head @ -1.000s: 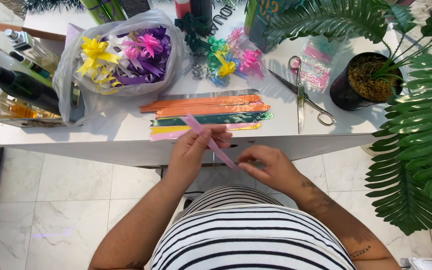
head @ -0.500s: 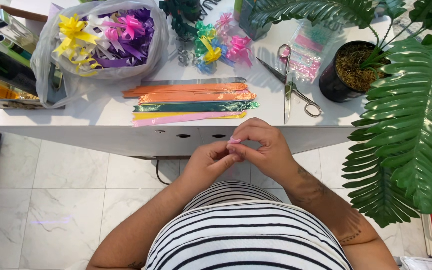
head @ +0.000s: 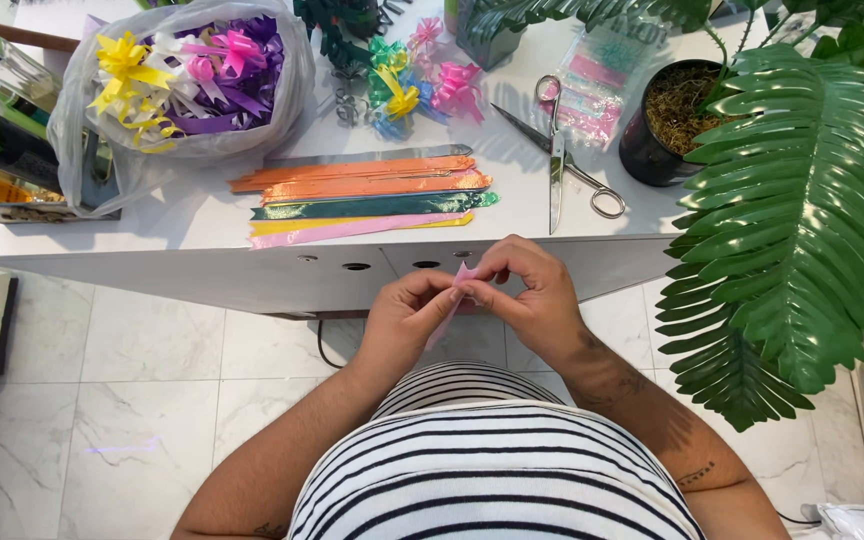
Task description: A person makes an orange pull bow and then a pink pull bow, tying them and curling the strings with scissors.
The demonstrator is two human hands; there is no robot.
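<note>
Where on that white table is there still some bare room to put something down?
The white table is bare along its near edge, below the flat ribbon strips, and between those strips and the scissors. The back is crowded: a plastic bag of bows, loose bows and a plant pot.

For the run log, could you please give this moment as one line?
left hand + right hand: pinching pink ribbon strip | table: ribbon strips, scissors, bag of bows

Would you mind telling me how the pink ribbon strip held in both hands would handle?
The pink ribbon strip looks thin and flat, so probably floppy and very light. Its glossy surface suggests it may slip between the left hand and right hand.
</note>
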